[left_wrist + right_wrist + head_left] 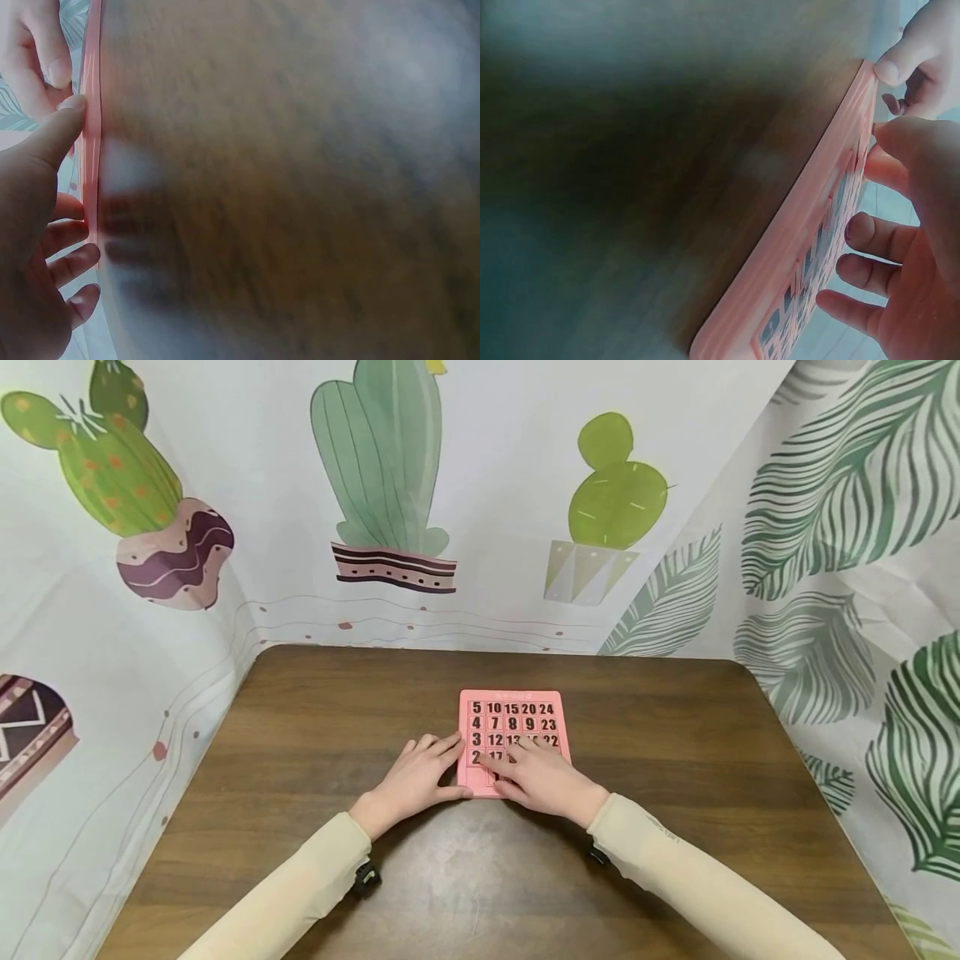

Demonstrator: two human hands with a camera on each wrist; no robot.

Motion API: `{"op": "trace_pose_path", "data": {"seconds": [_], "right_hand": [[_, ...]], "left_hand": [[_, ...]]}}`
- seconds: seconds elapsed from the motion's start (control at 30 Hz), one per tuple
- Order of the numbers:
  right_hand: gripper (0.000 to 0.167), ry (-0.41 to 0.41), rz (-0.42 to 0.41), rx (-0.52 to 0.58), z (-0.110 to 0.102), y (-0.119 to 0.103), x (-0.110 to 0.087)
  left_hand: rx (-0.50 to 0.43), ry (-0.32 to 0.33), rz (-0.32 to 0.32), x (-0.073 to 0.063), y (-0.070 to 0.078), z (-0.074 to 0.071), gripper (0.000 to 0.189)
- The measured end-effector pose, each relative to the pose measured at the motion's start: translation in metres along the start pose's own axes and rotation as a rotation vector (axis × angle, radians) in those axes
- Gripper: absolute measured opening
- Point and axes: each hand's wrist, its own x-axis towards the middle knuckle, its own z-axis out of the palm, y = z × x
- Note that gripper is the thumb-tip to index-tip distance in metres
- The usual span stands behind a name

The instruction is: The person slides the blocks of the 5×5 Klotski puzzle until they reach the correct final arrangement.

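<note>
A pink number slide puzzle [513, 696] lies flat on the table, with black numerals on its square tiles. My left hand [418, 778] touches its left edge, thumb by the near left corner; the left wrist view shows thumb and fingers along the pink side [91, 142]. Over the lower right part of the board reaches my right hand [543, 777], its index fingertip at the tiles marked 2 and 17, the thumb lower down near the front edge. It hides several lower tiles. In the right wrist view its other fingers [870, 274] spread just above the tiles.
The brown wooden table [330, 718] has rounded far corners. Behind and beside it hangs a white cloth [510, 527] printed with cacti and leaves. Both forearms wear cream sleeves [675, 860], with a small black device [367, 878] under the left wrist.
</note>
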Motion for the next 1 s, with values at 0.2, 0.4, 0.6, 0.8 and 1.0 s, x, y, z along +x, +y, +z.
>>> {"op": "trace_pose_path", "data": {"seconds": [0.2, 0.4, 0.6, 0.8, 1.0], "right_hand": [[0.039, 0.057, -0.051, -0.008, 0.001, 0.0, -0.02], [0.04, 0.079, -0.062, -0.043, 0.002, -0.005, -0.028], [0.041, 0.037, -0.052, -0.047, 0.002, -0.016, -0.017], [0.041, 0.017, -0.048, -0.042, 0.001, -0.023, -0.009], [0.044, 0.043, -0.016, 0.002, -0.001, -0.013, -0.025]], "left_hand": [[-0.001, 0.011, 0.004, -0.001, -0.002, 0.002, 0.088], [0.014, 0.024, 0.008, 0.001, -0.005, 0.003, 0.088], [0.008, 0.01, -0.002, 0.002, -0.004, 0.003, 0.087], [-0.005, 0.003, -0.006, 0.002, -0.002, 0.004, 0.087], [-0.021, -0.015, -0.02, 0.001, -0.002, 0.003, 0.088]]}}
